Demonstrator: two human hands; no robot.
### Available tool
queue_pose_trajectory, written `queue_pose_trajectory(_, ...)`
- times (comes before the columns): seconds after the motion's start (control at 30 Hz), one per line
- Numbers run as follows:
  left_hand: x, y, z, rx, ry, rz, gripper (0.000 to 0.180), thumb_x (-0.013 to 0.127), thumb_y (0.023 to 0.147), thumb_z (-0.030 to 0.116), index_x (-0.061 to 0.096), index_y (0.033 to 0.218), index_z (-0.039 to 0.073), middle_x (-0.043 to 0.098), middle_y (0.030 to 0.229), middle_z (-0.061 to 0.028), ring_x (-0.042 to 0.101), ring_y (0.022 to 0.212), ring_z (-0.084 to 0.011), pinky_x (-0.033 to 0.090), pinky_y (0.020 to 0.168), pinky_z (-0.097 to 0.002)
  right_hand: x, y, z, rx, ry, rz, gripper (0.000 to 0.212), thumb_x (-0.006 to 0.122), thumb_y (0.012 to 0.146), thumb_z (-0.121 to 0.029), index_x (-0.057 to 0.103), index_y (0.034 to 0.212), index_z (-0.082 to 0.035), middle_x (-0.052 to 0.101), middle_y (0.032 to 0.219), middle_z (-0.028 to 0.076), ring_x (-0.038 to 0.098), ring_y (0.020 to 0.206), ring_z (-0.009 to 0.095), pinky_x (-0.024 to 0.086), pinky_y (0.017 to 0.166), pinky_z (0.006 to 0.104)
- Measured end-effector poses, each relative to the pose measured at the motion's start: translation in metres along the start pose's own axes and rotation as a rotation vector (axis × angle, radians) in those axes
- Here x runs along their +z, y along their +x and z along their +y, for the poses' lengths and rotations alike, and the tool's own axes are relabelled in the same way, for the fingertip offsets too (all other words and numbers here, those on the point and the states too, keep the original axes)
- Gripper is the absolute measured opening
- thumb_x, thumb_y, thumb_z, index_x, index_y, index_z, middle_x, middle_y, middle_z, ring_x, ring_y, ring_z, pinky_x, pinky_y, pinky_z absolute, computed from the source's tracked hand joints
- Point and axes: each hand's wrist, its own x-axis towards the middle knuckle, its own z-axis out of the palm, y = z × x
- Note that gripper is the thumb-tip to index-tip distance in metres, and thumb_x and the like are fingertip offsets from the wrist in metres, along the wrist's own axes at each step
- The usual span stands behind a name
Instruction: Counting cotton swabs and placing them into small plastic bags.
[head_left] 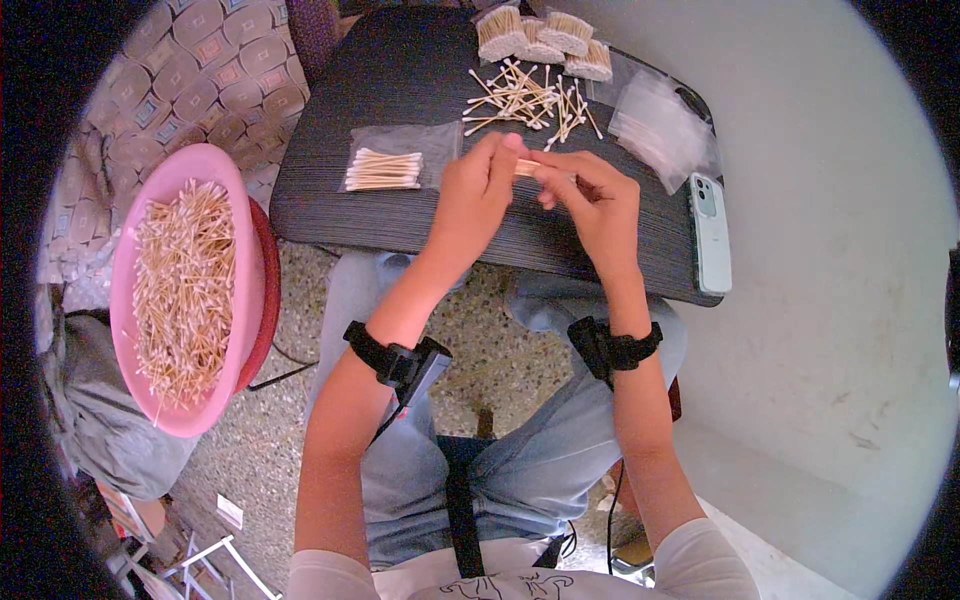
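Note:
Above the near half of the dark table, my left hand (482,182) and my right hand (592,195) meet around a small bunch of cotton swabs (527,168). Fingers of both hands close on it, hiding most of the bunch. Just beyond them lies a loose pile of cotton swabs (520,98), wooden-stemmed with white tips. To the left of my left hand, a row of cotton swabs (384,170) rests on a clear plastic bag (437,143). Packed bundles of cotton swabs (500,38) stand at the table's far edge.
A stack of clear plastic bags (660,125) lies at the table's right, with a pale phone (710,235) by the edge. Left of the table, a pink basin (122,290) holds a heap of cotton swabs. A pale wall (830,250) rises close on the right.

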Motion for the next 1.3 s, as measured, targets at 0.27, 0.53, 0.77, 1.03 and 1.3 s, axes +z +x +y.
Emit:
queue_pose_trajectory(0.27, -0.006, 0.002, 0.007, 0.206, 0.367, 0.093, 0.026, 0.049, 0.097, 0.021, 0.049, 0.082, 0.0, 0.055, 0.069, -0.0245, 0.054, 0.065, -0.0442, 0.04, 0.053, -0.0457, 0.005, 0.0, 0.0, 0.207, -0.012, -0.142, 0.024, 0.063, 0.09, -0.019, 0.067, 0.103, 0.001, 0.064, 0.073, 0.011, 0.063, 0.062, 0.016, 0.048, 0.055, 0.0281)
queue_pose_trajectory(0.53, -0.019, 0.008, 0.006, 0.26, 0.403, 0.068, 0.024, 0.05, 0.097, 0.02, 0.051, 0.085, 0.0, 0.06, 0.072, -0.0234, 0.059, 0.069, -0.0419, 0.041, 0.055, -0.0454, 0.024, -0.006, 0.003, -0.096, -0.515, -0.138, 0.023, 0.051, 0.095, -0.024, 0.053, 0.103, -0.003, 0.06, 0.096, 0.02, 0.059, 0.084, 0.043, 0.049, 0.067, 0.0475)
queue_pose_trajectory(0.77, -0.019, 0.006, 0.009, 0.227, 0.302, 0.081, 0.023, 0.051, 0.097, 0.019, 0.052, 0.085, -0.001, 0.061, 0.073, -0.022, 0.06, 0.069, -0.0409, 0.043, 0.056, -0.0422, 0.026, -0.005, 0.0, -0.132, -0.45, -0.142, 0.021, 0.046, 0.098, -0.023, 0.051, 0.101, -0.003, 0.058, 0.09, 0.022, 0.058, 0.081, 0.044, 0.047, 0.066, 0.0503)
queue_pose_trajectory(1.03, -0.042, 0.002, 0.029, 0.349, 0.708, 0.19, 0.02, 0.059, 0.09, 0.024, 0.06, 0.093, 0.004, 0.065, 0.091, -0.0122, 0.064, 0.083, -0.0314, 0.048, 0.074, -0.04, 0.022, 0.0, 0.013, -0.122, -0.574, -0.061, 0.02, 0.046, 0.097, -0.022, 0.049, 0.093, -0.002, 0.06, 0.085, 0.023, 0.059, 0.076, 0.044, 0.046, 0.063, 0.051)
queue_pose_trajectory(1.3, -0.054, -0.003, 0.002, 0.386, 1.047, 0.278, 0.036, 0.07, 0.076, 0.03, 0.06, 0.1, 0.004, 0.064, 0.102, -0.0122, 0.059, 0.101, -0.0351, 0.045, 0.095, -0.0425, 0.027, 0.002, 0.017, -0.076, -0.646, -0.104, 0.023, 0.045, 0.097, -0.024, 0.05, 0.09, -0.002, 0.062, 0.082, 0.022, 0.061, 0.074, 0.042, 0.048, 0.063, 0.0508)
